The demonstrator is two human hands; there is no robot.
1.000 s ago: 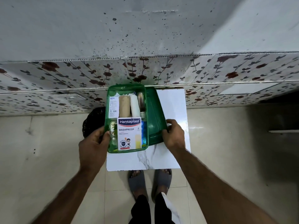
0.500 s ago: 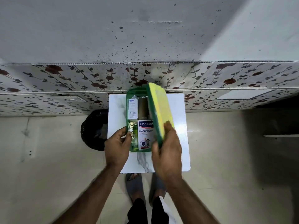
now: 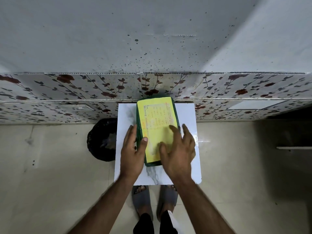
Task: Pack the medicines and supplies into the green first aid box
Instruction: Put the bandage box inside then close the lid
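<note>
Green first aid box (image 3: 141, 146) sits lid-down at tabletop (image 3: 187, 115) centre, long axis running from near edge to far edge. Right hand (image 3: 178, 150) lies flat, fingers spread on yellow lid label (image 3: 157, 120); left hand (image 3: 133, 150) open against left wall. Neither grips.

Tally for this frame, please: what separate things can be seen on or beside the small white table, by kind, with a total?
Green plastic first aid box with yellow lid label, closed: 1
White marble-patterned square table: 1
Black bin bag on the floor: 1
Bare hand: 2, left hand and right hand, both on the box
Total: 5
</note>
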